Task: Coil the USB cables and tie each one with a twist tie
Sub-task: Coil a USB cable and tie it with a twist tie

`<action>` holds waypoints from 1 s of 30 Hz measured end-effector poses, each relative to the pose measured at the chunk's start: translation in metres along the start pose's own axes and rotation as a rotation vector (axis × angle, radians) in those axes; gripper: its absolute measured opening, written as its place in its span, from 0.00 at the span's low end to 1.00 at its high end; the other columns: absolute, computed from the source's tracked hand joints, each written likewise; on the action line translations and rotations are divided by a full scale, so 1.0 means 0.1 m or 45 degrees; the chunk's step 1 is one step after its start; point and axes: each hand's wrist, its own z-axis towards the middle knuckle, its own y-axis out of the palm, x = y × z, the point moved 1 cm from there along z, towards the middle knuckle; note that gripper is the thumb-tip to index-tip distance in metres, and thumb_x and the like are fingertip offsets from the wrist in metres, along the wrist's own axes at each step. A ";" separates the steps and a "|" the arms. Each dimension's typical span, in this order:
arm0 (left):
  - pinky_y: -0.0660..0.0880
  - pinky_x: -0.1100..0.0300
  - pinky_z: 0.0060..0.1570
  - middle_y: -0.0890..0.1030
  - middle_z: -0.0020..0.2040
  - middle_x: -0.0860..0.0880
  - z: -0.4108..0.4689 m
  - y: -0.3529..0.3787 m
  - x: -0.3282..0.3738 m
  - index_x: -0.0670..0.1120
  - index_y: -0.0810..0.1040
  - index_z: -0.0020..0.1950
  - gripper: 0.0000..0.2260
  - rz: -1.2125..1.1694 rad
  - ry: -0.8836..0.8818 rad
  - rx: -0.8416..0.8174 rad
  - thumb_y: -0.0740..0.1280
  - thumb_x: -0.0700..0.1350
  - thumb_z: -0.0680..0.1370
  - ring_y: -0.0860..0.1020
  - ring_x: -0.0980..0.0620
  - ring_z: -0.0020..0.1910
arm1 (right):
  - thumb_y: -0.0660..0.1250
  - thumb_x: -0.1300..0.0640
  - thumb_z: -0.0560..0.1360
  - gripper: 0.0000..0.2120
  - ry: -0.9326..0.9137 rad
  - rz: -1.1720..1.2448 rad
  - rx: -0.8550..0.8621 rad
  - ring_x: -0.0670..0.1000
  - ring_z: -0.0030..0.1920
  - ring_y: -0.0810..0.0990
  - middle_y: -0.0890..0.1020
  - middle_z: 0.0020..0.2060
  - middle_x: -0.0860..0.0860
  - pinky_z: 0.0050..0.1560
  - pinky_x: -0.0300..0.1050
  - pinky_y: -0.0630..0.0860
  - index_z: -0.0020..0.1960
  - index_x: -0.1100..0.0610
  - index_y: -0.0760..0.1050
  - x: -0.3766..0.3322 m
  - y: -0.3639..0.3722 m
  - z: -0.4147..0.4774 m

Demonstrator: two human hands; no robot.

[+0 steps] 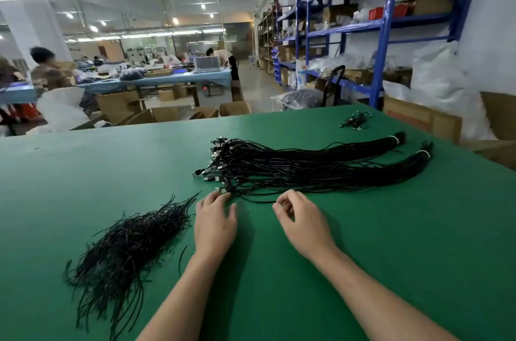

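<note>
Our hands at black USB cable bundle [307,166], green table [391,229].
Left hand [215,224] spread, touching silver plugs [223,189]; right hand [303,222] curled, we can't tell grip; black twist-tie pile [125,245] at 8 o'clock.

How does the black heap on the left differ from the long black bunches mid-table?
The twist ties are short, thin, bare strands; the USB cables are much longer and end in metal plugs. The twist ties lie in a loose heap, while the USB cables lie in two bunches tied by white bands. Both are black and rest on the green table.
</note>
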 end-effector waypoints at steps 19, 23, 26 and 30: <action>0.72 0.53 0.57 0.82 0.52 0.50 0.09 0.09 -0.03 0.55 0.83 0.58 0.12 0.317 0.083 0.046 0.66 0.51 0.76 0.75 0.46 0.56 | 0.54 0.37 0.82 0.33 -0.223 -0.532 -0.371 0.49 0.79 0.55 0.60 0.80 0.50 0.79 0.47 0.50 0.80 0.54 0.58 0.02 0.19 0.04; 0.74 0.54 0.52 0.79 0.44 0.55 0.07 0.10 -0.01 0.55 0.81 0.48 0.08 0.304 0.151 0.048 0.68 0.58 0.77 0.75 0.50 0.51 | 0.52 0.37 0.82 0.34 -0.212 -0.585 -0.477 0.48 0.81 0.50 0.55 0.81 0.51 0.80 0.50 0.47 0.82 0.55 0.54 0.06 0.26 0.08; 0.75 0.56 0.47 0.80 0.42 0.55 0.05 0.12 0.03 0.53 0.79 0.46 0.08 0.309 0.219 0.038 0.68 0.57 0.78 0.77 0.51 0.48 | 0.51 0.38 0.83 0.33 -0.260 -0.560 -0.481 0.47 0.81 0.49 0.55 0.81 0.50 0.80 0.50 0.47 0.82 0.56 0.54 0.08 0.30 0.07; 0.76 0.56 0.44 0.82 0.40 0.55 0.05 0.13 0.05 0.50 0.81 0.49 0.05 -0.027 0.242 0.010 0.68 0.49 0.80 0.79 0.52 0.41 | 0.52 0.40 0.83 0.33 -0.305 -0.535 -0.486 0.48 0.81 0.48 0.54 0.82 0.51 0.80 0.49 0.46 0.82 0.57 0.52 0.09 0.30 0.09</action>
